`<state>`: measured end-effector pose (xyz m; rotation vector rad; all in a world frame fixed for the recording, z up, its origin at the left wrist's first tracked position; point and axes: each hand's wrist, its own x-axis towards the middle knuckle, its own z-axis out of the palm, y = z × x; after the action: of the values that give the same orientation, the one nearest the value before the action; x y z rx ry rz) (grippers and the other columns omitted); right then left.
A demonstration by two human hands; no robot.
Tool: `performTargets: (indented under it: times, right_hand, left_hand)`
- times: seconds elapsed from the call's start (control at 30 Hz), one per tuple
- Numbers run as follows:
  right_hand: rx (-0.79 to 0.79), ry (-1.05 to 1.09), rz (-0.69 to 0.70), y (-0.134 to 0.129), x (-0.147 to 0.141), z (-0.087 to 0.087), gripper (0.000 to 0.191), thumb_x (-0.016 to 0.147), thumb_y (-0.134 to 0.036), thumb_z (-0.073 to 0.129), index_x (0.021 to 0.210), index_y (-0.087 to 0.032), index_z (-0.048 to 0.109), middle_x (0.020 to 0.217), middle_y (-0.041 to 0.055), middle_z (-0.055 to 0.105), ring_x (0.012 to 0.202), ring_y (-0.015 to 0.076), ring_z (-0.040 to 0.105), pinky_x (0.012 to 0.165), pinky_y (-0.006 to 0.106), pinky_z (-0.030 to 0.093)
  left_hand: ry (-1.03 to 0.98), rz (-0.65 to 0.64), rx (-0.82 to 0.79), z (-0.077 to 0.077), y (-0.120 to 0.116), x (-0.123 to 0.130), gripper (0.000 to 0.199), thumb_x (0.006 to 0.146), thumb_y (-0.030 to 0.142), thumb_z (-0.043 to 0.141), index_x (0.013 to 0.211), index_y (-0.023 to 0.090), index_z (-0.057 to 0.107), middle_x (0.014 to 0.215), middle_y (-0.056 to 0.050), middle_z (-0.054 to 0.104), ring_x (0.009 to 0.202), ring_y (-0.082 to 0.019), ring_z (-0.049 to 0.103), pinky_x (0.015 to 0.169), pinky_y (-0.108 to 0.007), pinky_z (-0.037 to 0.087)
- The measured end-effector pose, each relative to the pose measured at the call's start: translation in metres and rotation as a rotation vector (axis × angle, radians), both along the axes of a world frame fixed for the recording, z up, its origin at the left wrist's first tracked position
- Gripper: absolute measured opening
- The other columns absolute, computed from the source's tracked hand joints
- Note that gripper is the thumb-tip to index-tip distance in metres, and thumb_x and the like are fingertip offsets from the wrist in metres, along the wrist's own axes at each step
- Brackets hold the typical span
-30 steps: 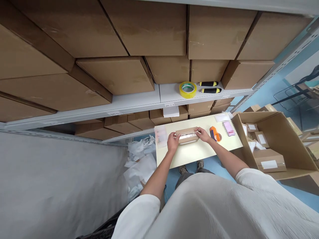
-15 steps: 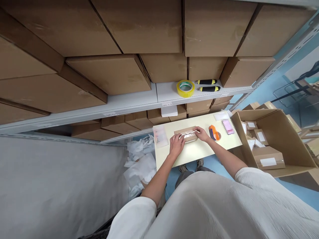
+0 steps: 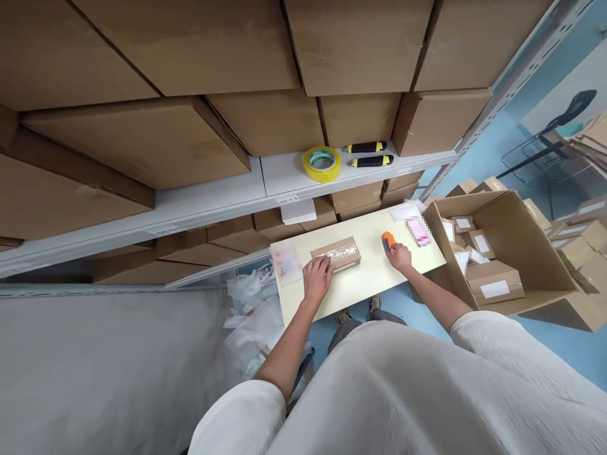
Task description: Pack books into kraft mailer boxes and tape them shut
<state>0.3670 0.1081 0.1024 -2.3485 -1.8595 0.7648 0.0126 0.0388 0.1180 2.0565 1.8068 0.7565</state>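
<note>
A small brown carton [image 3: 342,253] with shiny clear tape along its top lies on the pale yellow table [image 3: 360,287]. My left hand [image 3: 317,278] rests on the carton's left end and near edge, fingers spread a little. To the right, my right hand [image 3: 399,257] has its fingers wrapped round the orange and dark blue tape dispenser [image 3: 389,241], which is partly covered by the hand. Beyond that hand lies a pink blurred item [image 3: 418,231], and at the table's left end is a clear plastic sheet [image 3: 286,260].
Large cartons [image 3: 360,44] fill the shelf ahead. A yellow tape roll [image 3: 322,164] and two black-and-yellow cutters [image 3: 371,161] lie on the shelf edge. Right of the table stands an open box [image 3: 545,272] with small labelled cartons; white crumpled wrapping [image 3: 256,316] lies to the left.
My right hand has left the carton and moved right, taking hold of the tape dispenser. My left hand remains at the carton's left side. The whole view has shifted.
</note>
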Motion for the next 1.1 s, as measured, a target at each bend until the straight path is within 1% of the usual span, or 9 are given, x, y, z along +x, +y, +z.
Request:
performTargets:
  times: [0.2,0.37,0.47,0.63,0.77,0.87,0.93,1.0,1.1]
  right_hand:
    - [-0.059,-0.052,0.096,-0.008,0.009,-0.012,0.025,0.098,-0.036,0.065,0.118,-0.024,0.072,0.147,0.0164,0.06,0.133,0.0339,0.056,0.099,0.045,0.048]
    - [-0.082,-0.014,0.089,-0.006,0.011,-0.012,0.027,0.099,-0.028,0.057,0.119,-0.023,0.074,0.14,0.0175,0.063,0.123,0.0322,0.062,0.094,0.043,0.05]
    - [-0.071,0.0,0.015,-0.002,0.014,-0.003,0.028,0.102,-0.03,0.053,0.119,-0.022,0.074,0.122,0.0163,0.071,0.11,0.032,0.069,0.093,0.043,0.051]
    - [-0.003,0.099,-0.127,0.012,0.018,0.023,0.032,0.103,-0.032,0.049,0.123,-0.02,0.07,0.113,0.0176,0.076,0.102,0.0344,0.072,0.087,0.043,0.052]
    - [0.089,0.326,-0.106,0.035,0.011,0.056,0.028,0.101,-0.037,0.049,0.116,-0.022,0.067,0.114,0.0131,0.077,0.105,0.0316,0.071,0.089,0.041,0.054]
    - [0.1,0.594,0.024,0.05,-0.007,0.084,0.031,0.095,-0.046,0.061,0.116,-0.023,0.065,0.116,0.0097,0.077,0.107,0.0294,0.071,0.094,0.042,0.056]
    - [0.077,0.746,0.164,0.056,-0.024,0.102,0.048,0.084,-0.048,0.077,0.122,-0.022,0.062,0.12,0.0096,0.076,0.109,0.0294,0.07,0.096,0.043,0.056]
    - [0.07,0.802,0.29,0.059,-0.043,0.116,0.061,0.073,-0.044,0.086,0.123,-0.022,0.06,0.121,0.0094,0.074,0.109,0.0294,0.069,0.096,0.043,0.055]
    - [0.039,0.775,0.413,0.061,-0.072,0.126,0.058,0.069,-0.039,0.084,0.117,-0.023,0.059,0.112,0.0053,0.072,0.102,0.0265,0.068,0.091,0.041,0.055]
  left_hand:
    - [-0.012,-0.007,0.031,-0.002,0.0,-0.003,0.029,0.107,0.041,0.057,0.122,0.025,0.077,0.135,-0.015,0.075,0.132,-0.035,0.064,0.113,-0.051,0.046]
    - [-0.01,-0.014,0.042,0.0,0.001,-0.004,0.028,0.106,0.041,0.059,0.119,0.025,0.077,0.134,-0.015,0.074,0.13,-0.035,0.064,0.111,-0.051,0.047]
    - [-0.017,-0.005,0.04,-0.001,0.001,-0.004,0.028,0.106,0.041,0.059,0.12,0.025,0.077,0.135,-0.015,0.074,0.13,-0.036,0.064,0.112,-0.052,0.047]
    - [-0.019,-0.001,0.04,-0.003,0.001,-0.002,0.029,0.107,0.04,0.056,0.12,0.025,0.077,0.136,-0.015,0.074,0.132,-0.036,0.063,0.113,-0.052,0.046]
    - [-0.033,0.001,0.052,-0.004,0.002,-0.001,0.029,0.107,0.039,0.055,0.12,0.025,0.077,0.134,-0.014,0.075,0.13,-0.035,0.064,0.112,-0.051,0.047]
    - [-0.048,0.011,0.062,-0.005,0.003,0.0,0.03,0.108,0.037,0.053,0.122,0.025,0.077,0.134,-0.014,0.075,0.131,-0.034,0.063,0.112,-0.051,0.047]
    - [-0.059,0.009,0.067,-0.005,0.003,0.001,0.031,0.108,0.034,0.052,0.124,0.025,0.077,0.135,-0.013,0.075,0.132,-0.033,0.063,0.113,-0.051,0.047]
    - [-0.068,-0.005,0.073,-0.005,0.002,0.001,0.032,0.109,0.032,0.05,0.126,0.026,0.077,0.136,-0.013,0.074,0.133,-0.032,0.063,0.114,-0.051,0.047]
    - [-0.084,-0.029,0.078,-0.004,0.003,-0.001,0.033,0.109,0.03,0.049,0.127,0.025,0.076,0.137,-0.012,0.074,0.133,-0.031,0.063,0.113,-0.049,0.048]
